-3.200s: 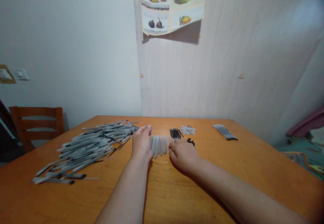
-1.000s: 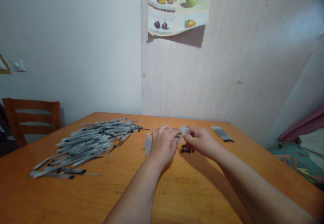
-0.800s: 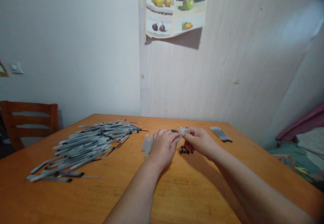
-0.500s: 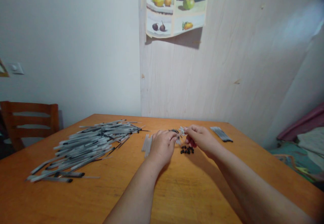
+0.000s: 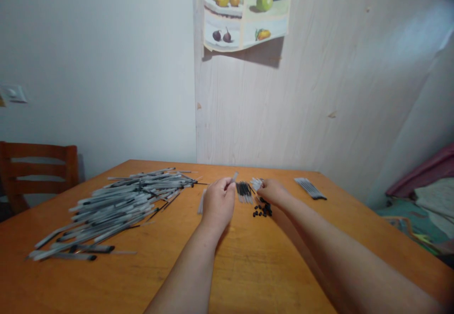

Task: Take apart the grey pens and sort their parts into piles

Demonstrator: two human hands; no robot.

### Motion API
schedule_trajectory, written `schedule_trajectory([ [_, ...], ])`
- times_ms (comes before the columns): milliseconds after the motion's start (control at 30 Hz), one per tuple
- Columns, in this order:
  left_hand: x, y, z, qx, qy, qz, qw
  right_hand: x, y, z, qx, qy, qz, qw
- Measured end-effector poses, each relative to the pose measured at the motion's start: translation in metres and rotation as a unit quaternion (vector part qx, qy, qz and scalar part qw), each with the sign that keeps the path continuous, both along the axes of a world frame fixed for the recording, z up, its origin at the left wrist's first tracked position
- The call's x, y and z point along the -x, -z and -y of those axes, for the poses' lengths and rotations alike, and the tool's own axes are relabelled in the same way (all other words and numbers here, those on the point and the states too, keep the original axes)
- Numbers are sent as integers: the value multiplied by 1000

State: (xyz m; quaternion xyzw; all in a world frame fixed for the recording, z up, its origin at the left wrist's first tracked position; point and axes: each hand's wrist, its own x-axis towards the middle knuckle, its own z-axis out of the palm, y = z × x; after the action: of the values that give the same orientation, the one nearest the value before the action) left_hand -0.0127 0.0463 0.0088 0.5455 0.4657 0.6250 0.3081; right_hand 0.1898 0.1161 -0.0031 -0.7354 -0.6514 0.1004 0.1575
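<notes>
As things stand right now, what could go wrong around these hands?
The right hand is close to the loose small black pieces, so it might brush and scatter them. The left hand grips a pale tube with one end sticking out past its fingers, so the tube could slip or tilt.

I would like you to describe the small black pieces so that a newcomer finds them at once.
On the wooden table, find the right hand. Just on its near side lie the small black pieces, loosely scattered. They are short and all black, unlike the slender, partly clear sticks beyond and left of them, laid in a row.
</notes>
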Motion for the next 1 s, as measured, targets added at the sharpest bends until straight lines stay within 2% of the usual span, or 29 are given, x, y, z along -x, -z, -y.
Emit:
schedule_trajectory([
  [100, 1, 2, -2, -28, 18, -41, 999, 5, 7, -12, 36, 12, 19, 999],
  [400, 3, 8, -6, -45, 10, -59, 997, 10, 12, -27, 95, 4, 43, 995],
  [800, 3, 11, -8, -64, -18, -129, 989, 13, 15, -27, 71, 9, 63, 995],
  [1000, 3, 13, -9, -62, -8, -99, 993, 14, 16, -30, 43, 23, 46, 998],
])
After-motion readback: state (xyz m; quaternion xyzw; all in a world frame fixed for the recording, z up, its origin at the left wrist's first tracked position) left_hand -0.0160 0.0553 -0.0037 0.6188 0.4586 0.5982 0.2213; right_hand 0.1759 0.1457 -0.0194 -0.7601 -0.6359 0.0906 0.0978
